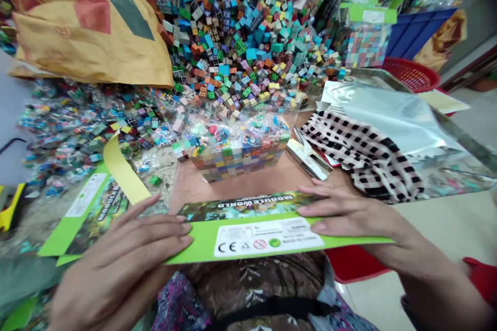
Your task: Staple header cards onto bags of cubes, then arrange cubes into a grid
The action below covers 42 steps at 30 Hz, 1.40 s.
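Note:
A green printed card [267, 240] with a white label and the words "MODULE WORLD" lies across the near edge of the table. My left hand [128, 248] presses on its left end, fingers laid together over the card. On its right part rests my right hand [349, 214], with fingers extended over the top and the thumb side hidden. Just beyond the card, a clear bag of coloured blocks [243, 160] stands on a brown board [217, 194]. A silver stapler-like tool [308, 158] lies to the right of the bag.
A large heap of small blocks [240, 46] fills the back, beside a yellow sack [89, 26]. More green cards [89, 207] and a yellow strip [124, 170] lie left. Checked cloth [368, 155], silvery sheets [399, 114] and a red basket [413, 75] are right.

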Each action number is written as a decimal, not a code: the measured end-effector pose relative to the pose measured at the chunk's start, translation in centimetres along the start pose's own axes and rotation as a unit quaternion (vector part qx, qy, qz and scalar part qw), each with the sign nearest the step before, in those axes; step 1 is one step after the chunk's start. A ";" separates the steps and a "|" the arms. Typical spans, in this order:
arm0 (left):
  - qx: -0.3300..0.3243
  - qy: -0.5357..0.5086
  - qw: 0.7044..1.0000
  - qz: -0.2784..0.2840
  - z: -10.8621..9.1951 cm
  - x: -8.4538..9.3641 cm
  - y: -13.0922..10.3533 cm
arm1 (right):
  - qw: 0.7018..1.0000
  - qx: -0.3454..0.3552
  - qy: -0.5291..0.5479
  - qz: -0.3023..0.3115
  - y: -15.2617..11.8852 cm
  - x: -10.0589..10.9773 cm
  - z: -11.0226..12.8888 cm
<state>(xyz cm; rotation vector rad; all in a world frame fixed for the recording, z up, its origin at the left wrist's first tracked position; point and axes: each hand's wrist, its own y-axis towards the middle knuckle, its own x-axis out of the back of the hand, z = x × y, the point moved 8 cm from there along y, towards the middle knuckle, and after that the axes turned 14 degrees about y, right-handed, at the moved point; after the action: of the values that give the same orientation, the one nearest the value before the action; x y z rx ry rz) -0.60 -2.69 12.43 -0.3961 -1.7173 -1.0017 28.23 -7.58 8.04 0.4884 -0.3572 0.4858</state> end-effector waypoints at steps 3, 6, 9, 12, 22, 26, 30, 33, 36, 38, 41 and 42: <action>-0.067 0.068 0.995 -0.007 0.0 -3.5 -1.2 | 0.990 -0.046 -0.130 0.012 -0.1 -1.7 -3.7; -0.120 0.131 0.984 0.002 -0.8 -7.2 -2.7 | 0.968 -0.088 -0.234 0.013 -0.9 -3.1 -6.3; -0.138 0.156 0.978 0.023 -1.6 -9.4 -3.6 | 0.937 -0.073 -0.340 -0.026 -1.2 -4.3 -6.0; -0.134 0.175 0.975 0.041 -2.1 -10.5 -3.6 | 0.909 -0.036 -0.413 -0.047 -0.3 -6.2 -4.5; -0.131 0.256 0.949 0.126 -2.1 -13.7 -3.5 | 0.883 -0.026 -0.468 0.027 2.3 -9.8 -6.9; -0.102 0.259 0.953 0.122 -1.4 -14.0 -4.1 | 0.886 -0.005 -0.459 0.061 1.8 -11.1 -6.4; -0.095 0.274 0.951 0.111 -1.6 -14.2 -3.1 | 0.881 -0.036 -0.470 0.038 2.4 -11.3 -6.9; -0.121 0.272 0.949 0.102 -2.0 -14.1 -2.4 | 0.872 -0.056 -0.483 0.048 2.9 -11.5 -7.3; -0.131 0.252 0.954 0.097 -2.0 -13.9 -2.8 | 0.875 -0.061 -0.475 0.075 2.8 -11.7 -7.1; -0.126 0.236 0.959 0.098 -1.9 -13.9 -3.5 | 0.878 -0.057 -0.469 0.081 2.5 -11.6 -6.5; -0.118 0.216 0.964 0.098 -1.9 -13.9 -4.5 | 0.886 -0.046 -0.454 0.085 2.1 -11.3 -5.8; -0.116 0.209 0.966 0.098 -2.0 -13.9 -4.7 | 0.890 -0.044 -0.446 0.088 2.0 -11.2 -5.7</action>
<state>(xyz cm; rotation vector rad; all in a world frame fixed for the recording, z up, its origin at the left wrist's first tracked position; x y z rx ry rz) 2.74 -4.17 -1.94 -0.4583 -1.1646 -1.0584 19.08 -7.05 -0.82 0.5737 -1.3161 0.3920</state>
